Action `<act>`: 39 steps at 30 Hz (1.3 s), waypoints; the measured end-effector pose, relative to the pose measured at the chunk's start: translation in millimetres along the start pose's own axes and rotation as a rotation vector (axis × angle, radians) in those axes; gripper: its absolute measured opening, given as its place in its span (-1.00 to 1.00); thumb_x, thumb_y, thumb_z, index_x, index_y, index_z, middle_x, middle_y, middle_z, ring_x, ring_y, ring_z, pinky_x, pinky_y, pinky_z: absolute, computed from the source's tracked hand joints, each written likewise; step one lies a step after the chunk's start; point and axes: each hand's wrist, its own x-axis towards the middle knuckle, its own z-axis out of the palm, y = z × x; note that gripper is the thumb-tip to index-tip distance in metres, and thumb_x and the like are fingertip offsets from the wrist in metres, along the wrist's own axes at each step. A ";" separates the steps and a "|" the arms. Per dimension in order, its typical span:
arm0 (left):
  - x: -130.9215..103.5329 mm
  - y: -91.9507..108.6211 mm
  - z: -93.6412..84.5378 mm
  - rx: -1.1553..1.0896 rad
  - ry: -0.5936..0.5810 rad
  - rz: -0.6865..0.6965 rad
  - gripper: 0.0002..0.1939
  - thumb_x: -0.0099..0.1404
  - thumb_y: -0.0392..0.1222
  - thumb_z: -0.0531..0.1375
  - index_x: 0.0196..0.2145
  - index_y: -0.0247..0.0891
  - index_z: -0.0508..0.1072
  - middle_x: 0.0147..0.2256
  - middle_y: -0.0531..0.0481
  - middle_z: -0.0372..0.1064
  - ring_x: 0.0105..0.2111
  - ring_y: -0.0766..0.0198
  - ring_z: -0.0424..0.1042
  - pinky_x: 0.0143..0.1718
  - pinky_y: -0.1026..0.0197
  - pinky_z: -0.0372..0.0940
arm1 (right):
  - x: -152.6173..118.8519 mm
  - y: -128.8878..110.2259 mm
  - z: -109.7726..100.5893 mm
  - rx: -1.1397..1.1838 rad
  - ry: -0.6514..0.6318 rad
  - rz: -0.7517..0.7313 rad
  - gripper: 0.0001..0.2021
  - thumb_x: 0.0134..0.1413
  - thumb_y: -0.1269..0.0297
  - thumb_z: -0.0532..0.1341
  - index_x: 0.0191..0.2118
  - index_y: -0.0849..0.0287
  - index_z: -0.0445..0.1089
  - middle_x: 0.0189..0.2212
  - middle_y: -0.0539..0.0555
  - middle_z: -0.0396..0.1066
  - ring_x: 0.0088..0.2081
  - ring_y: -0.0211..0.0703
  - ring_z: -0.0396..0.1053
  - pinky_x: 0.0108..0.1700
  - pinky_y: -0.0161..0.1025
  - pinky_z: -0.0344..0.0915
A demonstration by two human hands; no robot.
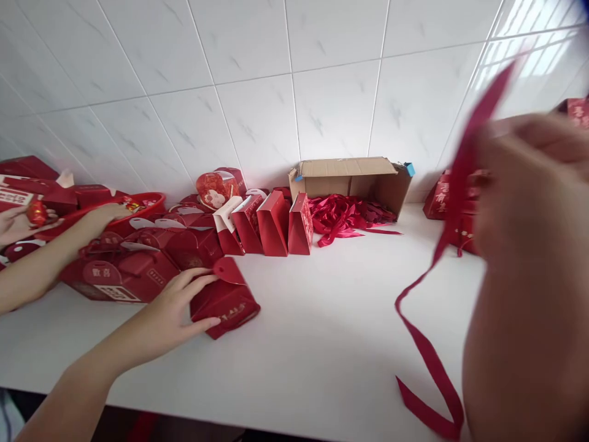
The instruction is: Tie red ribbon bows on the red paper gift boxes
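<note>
Half-open left fingers [197, 286] touched a dark-red tapered card box [235, 301], probably light, best side-held; closed right fingers [522, 130] held limp crimson satin ribbon [427, 355].

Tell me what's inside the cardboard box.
Red ribbons, some spilling out, and a darker red pile; whatever lies beneath is covered. Small red boxes hide part of the cardboard box.

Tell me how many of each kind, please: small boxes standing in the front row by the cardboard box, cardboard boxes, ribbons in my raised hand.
Small standing boxes: 4
Cardboard box: 1
Ribbon in right hand: 1
Total: 6
</note>
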 end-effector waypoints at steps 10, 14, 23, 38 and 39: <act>78.6 92.7 15.3 -0.427 -0.113 0.236 -0.60 0.19 0.07 0.14 -0.05 -0.10 0.38 0.01 -0.12 0.27 -0.07 0.11 0.38 -0.08 0.12 0.35 | -22.8 57.4 74.2 -0.332 -1.111 0.473 -0.70 -0.03 0.22 0.15 -0.70 0.17 0.23 -0.65 0.01 0.31 -0.55 -0.25 0.20 -0.42 -0.26 0.14; 91.8 106.4 26.5 -0.635 -0.148 0.084 -0.72 0.28 -0.04 0.02 -0.15 -0.11 0.42 -0.03 -0.06 0.26 -0.01 0.12 0.31 0.01 0.11 0.27 | -26.2 47.5 76.4 -0.332 -1.121 0.488 -0.75 -0.06 0.24 0.14 -0.66 0.18 0.22 -0.63 -0.02 0.27 -0.56 -0.30 0.16 -0.47 -0.30 0.09; 91.7 122.1 41.1 -0.753 -0.125 0.063 -0.65 0.26 -0.14 0.04 0.00 -0.05 0.36 0.00 -0.04 0.17 0.06 0.10 0.21 0.12 0.06 0.13 | -29.8 41.9 81.7 -0.503 -1.136 0.452 -0.80 -0.08 0.26 0.11 -0.62 0.18 0.17 -0.59 -0.05 0.24 -0.56 -0.33 0.13 -0.54 -0.33 0.01; 86.6 130.4 36.9 -0.750 -0.144 0.078 -0.67 0.30 -0.01 0.04 -0.03 -0.03 0.38 -0.01 -0.04 0.16 0.05 0.10 0.22 0.09 0.08 0.15 | -30.1 46.3 78.1 -0.514 -1.201 0.451 -0.76 -0.09 0.20 0.15 -0.62 0.16 0.13 -0.60 -0.03 0.20 -0.57 -0.30 0.11 -0.54 -0.29 -0.01; 85.9 132.2 36.1 -0.749 -0.147 0.084 -0.68 0.30 -0.01 0.03 -0.04 -0.03 0.39 -0.01 -0.04 0.16 0.05 0.11 0.21 0.08 0.08 0.15 | -31.0 47.5 79.1 -0.514 -1.205 0.453 -0.76 -0.09 0.20 0.15 -0.62 0.16 0.13 -0.60 -0.03 0.20 -0.57 -0.30 0.12 -0.54 -0.29 0.00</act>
